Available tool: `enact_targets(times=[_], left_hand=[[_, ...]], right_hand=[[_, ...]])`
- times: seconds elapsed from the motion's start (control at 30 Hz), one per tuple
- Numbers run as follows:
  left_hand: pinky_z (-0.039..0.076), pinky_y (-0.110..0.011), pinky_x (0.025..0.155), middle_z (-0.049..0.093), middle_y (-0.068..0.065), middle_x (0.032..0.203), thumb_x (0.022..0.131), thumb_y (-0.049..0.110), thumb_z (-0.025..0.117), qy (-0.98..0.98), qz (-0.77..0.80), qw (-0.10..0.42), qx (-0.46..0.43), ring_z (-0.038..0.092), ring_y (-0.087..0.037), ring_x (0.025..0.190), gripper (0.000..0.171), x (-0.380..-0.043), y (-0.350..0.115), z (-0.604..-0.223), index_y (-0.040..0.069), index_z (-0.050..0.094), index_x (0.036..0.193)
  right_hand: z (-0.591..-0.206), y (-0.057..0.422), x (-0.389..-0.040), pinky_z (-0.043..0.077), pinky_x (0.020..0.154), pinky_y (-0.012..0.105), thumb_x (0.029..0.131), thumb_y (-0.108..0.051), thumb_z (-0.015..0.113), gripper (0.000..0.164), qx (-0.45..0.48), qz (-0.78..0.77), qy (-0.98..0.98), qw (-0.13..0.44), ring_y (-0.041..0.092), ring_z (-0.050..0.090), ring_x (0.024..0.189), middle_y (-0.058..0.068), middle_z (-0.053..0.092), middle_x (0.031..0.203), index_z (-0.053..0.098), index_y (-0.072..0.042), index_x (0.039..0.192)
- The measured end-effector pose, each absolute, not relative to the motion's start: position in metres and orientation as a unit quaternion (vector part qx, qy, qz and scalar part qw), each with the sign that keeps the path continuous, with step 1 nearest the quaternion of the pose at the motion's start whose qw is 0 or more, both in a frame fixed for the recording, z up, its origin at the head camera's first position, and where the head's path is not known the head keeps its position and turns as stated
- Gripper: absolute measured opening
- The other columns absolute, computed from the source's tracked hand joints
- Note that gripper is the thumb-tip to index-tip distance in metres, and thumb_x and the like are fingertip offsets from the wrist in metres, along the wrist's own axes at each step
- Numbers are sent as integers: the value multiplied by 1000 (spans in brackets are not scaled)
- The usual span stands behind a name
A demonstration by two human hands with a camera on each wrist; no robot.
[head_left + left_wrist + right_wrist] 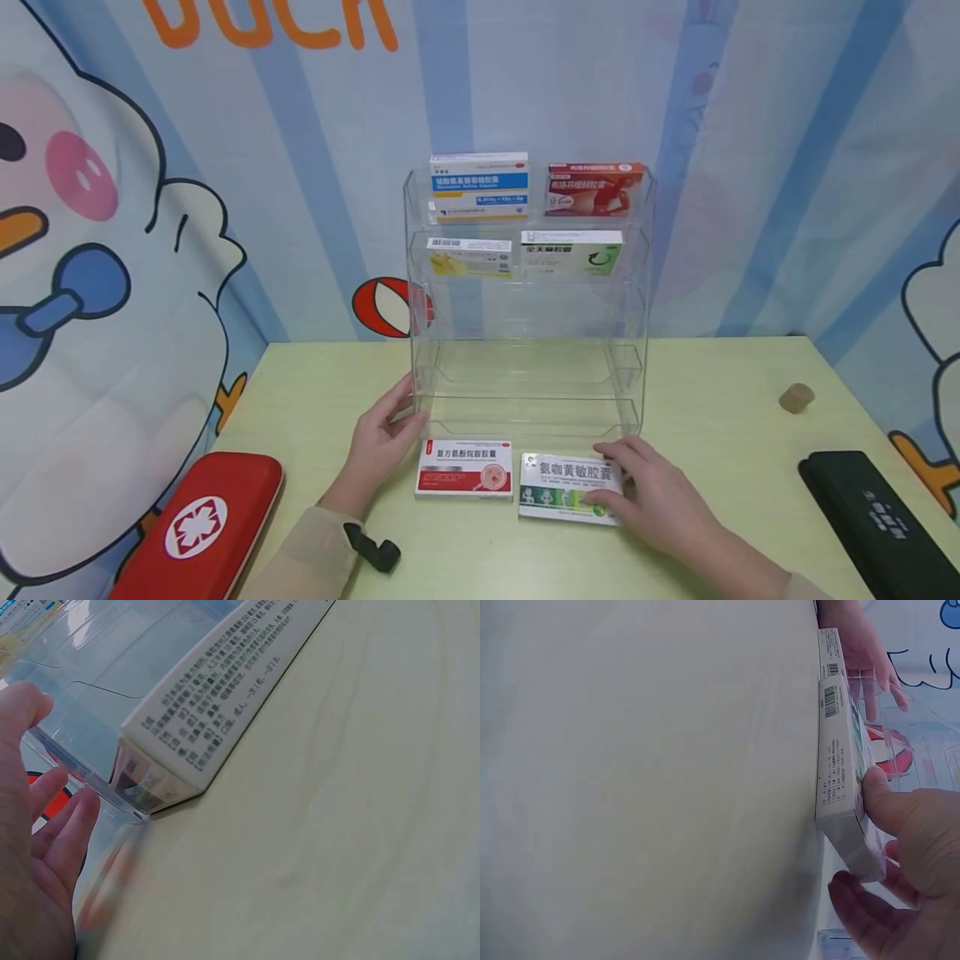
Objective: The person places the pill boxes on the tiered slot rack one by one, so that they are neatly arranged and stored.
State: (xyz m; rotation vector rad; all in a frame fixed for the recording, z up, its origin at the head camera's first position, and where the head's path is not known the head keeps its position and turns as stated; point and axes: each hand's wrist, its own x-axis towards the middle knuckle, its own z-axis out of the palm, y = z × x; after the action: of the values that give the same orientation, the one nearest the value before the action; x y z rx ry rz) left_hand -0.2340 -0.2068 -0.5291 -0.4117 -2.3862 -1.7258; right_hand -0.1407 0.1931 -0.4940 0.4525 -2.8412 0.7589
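A clear acrylic display rack [528, 367] stands on the table, and my left hand [380, 446] grips its lower left side, the thumb at the panel's front edge. With my right hand [660, 500] I pinch the right end of a white and green medicine box [566, 475]; in the right wrist view the thumb lies on the printed face of the box [840, 757]. Left of it, a red and white medicine box [465, 454] lies flat before the rack. The left wrist view shows a side of this box [225, 697] just beyond my left fingers.
Upper tiers hold a blue and white box [480, 187], a red box [592, 192], a yellow and white box [470, 258] and a green and white one [570, 252]. A red case [202, 517] lies left, a black case [877, 517] and a cork-coloured piece [797, 397] right.
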Motion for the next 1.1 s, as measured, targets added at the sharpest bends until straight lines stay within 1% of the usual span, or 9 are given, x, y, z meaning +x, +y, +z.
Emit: enact_targets(times=[0.13, 0.27, 0.43, 0.67, 0.77, 0.87, 0.93, 1.0, 1.1], left_hand=[[59, -17, 106, 58, -8, 167, 105, 11, 75, -799, -580, 85, -138, 64, -37, 145, 70, -234, -207, -529, 22, 48, 168], [59, -17, 107, 58, -6, 166, 105, 12, 76, -799, -578, 86, -137, 65, -35, 145, 70, -236, -208, -531, 28, 49, 167], [60, -18, 107, 59, -6, 165, 105, 11, 76, -795, -584, 87, -140, 65, -35, 144, 69, -237, -207, -531, 28, 50, 167], [60, -19, 107, 58, -7, 166, 105, 12, 75, -797, -582, 86, -140, 65, -35, 144, 69, -237, -205, -530, 26, 49, 168], [60, -20, 108, 58, -7, 166, 105, 12, 75, -799, -580, 87, -137, 65, -35, 144, 69, -237, -206, -530, 27, 49, 168], [60, -21, 109, 58, -6, 166, 105, 13, 75, -801, -577, 89, -133, 65, -34, 145, 69, -237, -207, -530, 28, 49, 167], [60, -21, 109, 58, -6, 166, 105, 13, 75, -803, -575, 87, -131, 65, -34, 145, 69, -236, -207, -530, 28, 48, 168], [60, -21, 109, 58, -6, 166, 106, 13, 74, -804, -574, 83, -131, 65, -34, 145, 69, -235, -207, -530, 28, 48, 168], [60, -20, 108, 59, -4, 166, 105, 14, 75, -804, -575, 79, -127, 65, -33, 145, 70, -234, -207, -530, 30, 48, 168]], right_hand=[[-492, 195, -142, 66, 76, 16, 85, -23, 97, 47, 150, 305, -937, 82, 6, 71, 92, -3, 70, 118, 79, -12, 127], [-489, 198, -144, 65, 75, 14, 85, -11, 95, 33, 177, 341, -917, 107, 4, 71, 95, -7, 71, 115, 81, -16, 114], [-483, 201, -147, 66, 73, 14, 80, -2, 95, 35, 247, 355, -884, 177, 2, 72, 92, -7, 71, 112, 80, -17, 108], [-460, 197, -162, 62, 78, 7, 76, 4, 96, 38, 291, 349, -854, 253, 10, 75, 89, -1, 72, 111, 80, -10, 107], [-446, 192, -174, 61, 80, 6, 75, 5, 96, 39, 302, 338, -845, 284, 14, 76, 88, 2, 72, 110, 80, -7, 108], [-432, 184, -187, 62, 82, 7, 76, 5, 96, 38, 309, 326, -837, 312, 16, 76, 87, 5, 72, 110, 80, -5, 108], [-424, 178, -196, 63, 82, 9, 76, 5, 96, 37, 314, 318, -831, 331, 17, 76, 87, 6, 73, 110, 80, -4, 108], [-417, 171, -204, 65, 81, 14, 77, 4, 96, 36, 315, 307, -827, 350, 16, 77, 87, 6, 73, 109, 80, -4, 108], [-407, 162, -215, 69, 78, 23, 79, 1, 96, 33, 315, 292, -821, 375, 16, 78, 87, 8, 74, 108, 81, -5, 108]])
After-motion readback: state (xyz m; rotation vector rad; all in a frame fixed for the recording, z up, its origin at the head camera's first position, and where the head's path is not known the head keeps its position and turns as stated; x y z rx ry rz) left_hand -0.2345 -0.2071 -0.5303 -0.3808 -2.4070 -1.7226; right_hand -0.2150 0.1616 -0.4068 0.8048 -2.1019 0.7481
